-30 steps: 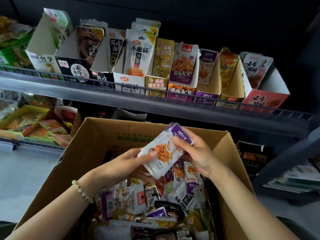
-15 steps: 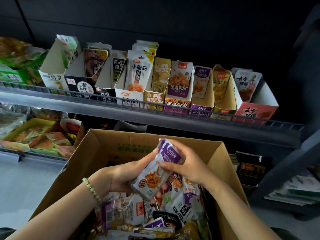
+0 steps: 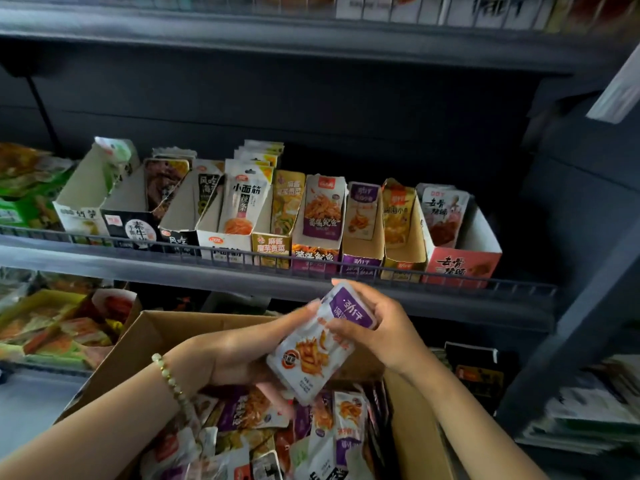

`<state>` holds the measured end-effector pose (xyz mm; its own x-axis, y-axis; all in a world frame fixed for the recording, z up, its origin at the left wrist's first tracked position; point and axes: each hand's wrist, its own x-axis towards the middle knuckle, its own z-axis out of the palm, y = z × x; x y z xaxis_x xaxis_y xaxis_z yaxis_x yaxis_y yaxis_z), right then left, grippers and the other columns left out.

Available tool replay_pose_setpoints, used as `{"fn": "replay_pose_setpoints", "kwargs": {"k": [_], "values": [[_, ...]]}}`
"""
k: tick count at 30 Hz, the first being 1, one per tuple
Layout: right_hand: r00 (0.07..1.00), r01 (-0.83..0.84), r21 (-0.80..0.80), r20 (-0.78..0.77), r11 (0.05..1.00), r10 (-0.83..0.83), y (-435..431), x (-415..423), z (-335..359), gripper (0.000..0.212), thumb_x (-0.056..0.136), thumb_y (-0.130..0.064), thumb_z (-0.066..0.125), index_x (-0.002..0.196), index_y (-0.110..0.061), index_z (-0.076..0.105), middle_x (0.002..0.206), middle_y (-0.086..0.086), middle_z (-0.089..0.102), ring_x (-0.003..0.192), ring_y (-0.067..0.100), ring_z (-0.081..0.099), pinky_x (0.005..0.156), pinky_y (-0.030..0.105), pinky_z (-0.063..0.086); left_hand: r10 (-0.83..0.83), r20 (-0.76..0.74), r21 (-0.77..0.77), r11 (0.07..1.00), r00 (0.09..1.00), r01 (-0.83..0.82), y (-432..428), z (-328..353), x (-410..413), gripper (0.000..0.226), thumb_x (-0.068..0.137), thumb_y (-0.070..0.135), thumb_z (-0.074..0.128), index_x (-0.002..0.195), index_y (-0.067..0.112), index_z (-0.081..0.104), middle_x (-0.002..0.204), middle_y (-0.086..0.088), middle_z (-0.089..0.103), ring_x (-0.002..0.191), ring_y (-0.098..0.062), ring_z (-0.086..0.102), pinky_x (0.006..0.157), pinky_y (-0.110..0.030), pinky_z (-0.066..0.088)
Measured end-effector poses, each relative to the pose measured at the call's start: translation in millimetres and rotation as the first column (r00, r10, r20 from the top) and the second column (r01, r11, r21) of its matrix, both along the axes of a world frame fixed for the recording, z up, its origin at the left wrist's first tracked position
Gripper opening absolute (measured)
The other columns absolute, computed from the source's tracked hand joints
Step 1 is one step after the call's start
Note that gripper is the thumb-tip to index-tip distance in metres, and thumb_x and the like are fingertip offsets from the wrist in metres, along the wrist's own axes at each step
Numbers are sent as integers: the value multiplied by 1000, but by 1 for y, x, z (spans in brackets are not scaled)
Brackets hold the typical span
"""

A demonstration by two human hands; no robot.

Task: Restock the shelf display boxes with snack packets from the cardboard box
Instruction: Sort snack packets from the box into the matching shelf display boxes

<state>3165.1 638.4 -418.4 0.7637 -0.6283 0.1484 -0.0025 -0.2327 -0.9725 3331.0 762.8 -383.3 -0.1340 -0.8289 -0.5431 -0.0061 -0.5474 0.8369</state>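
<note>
A small stack of white-and-purple snack packets (image 3: 313,355) is held above the open cardboard box (image 3: 138,344). My left hand (image 3: 235,355), with a bead bracelet on its wrist, grips the stack's lower end from the left. My right hand (image 3: 377,327) grips its purple top end from the right. The box holds several mixed snack packets (image 3: 270,431). Just above, on the shelf (image 3: 242,275), stands a row of display boxes; the matching purple display box (image 3: 362,261) has a like packet standing in it.
A wire rail runs along the shelf's front edge. A red display box (image 3: 462,265) ends the row at the right. Below left, a lower shelf carries a yellow-green tray of packets (image 3: 52,327). A dark upright post (image 3: 568,344) and stacked goods stand at the right.
Both hands have lifted the packet stack up toward the shelf's edge and turned it more upright. My view has tilted upward, showing more of the shelf above.
</note>
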Motion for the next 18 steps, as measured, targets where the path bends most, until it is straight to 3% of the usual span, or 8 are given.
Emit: {"fn": "replay_pose_setpoints", "kwargs": {"k": [2, 5, 7, 11, 15, 18], "values": [[998, 52, 4, 33, 999, -52, -10, -8, 7, 55, 68, -31, 76, 120, -34, 56, 109, -4, 70, 99, 9, 68, 76, 22, 55, -29, 208, -65, 997, 978, 44, -8, 9, -4, 47, 82, 43, 63, 120, 19, 53, 111, -8, 70, 101, -23, 69, 76, -34, 59], [995, 77, 27, 68, 997, -78, -23, -15, 15, 49, 72, -29, 73, 117, -36, 54, 106, -4, 70, 94, 7, 68, 72, 20, 54, -10, 436, -233, 965, 900, 123, -21, 18, -13, 28, 88, 32, 64, 110, 18, 54, 89, 0, 75, 80, -15, 72, 57, -21, 56], [996, 59, 61, 62, 996, -63, -29, -18, 20, 48, 76, -28, 69, 120, -37, 51, 106, -5, 69, 94, 6, 68, 73, 20, 54, -13, 457, -312, 934, 890, 174, -28, 23, -18, 26, 90, 30, 62, 111, 19, 53, 82, 1, 74, 71, -14, 70, 52, -19, 54], [1000, 2, 95, 9, 995, -3, -44, -25, 32, 50, 76, -36, 66, 124, -38, 50, 113, -2, 68, 102, 10, 66, 87, 28, 55, 3, 403, -371, 914, 915, 161, -41, 27, -21, 21, 89, 25, 64, 106, 18, 54, 78, 0, 73, 66, -12, 67, 57, -21, 56], [998, -55, 169, -16, 984, 58, -66, -32, 47, 64, 70, -21, 74, 130, -28, 50, 116, 5, 68, 107, 18, 66, 87, 32, 55, 8, 366, -449, 877, 931, 169, -56, 33, -25, 21, 87, 24, 65, 102, 13, 56, 77, -1, 72, 65, -13, 67, 57, -20, 55], [999, -31, 221, 24, 975, 27, -83, -30, 61, 60, 69, -13, 72, 126, -18, 54, 116, 13, 67, 107, 24, 65, 85, 32, 57, 83, 370, -515, 847, 925, 130, -73, 44, -22, 25, 79, 26, 69, 96, 10, 61, 79, -4, 74, 65, -12, 69, 57, -17, 55]]}}
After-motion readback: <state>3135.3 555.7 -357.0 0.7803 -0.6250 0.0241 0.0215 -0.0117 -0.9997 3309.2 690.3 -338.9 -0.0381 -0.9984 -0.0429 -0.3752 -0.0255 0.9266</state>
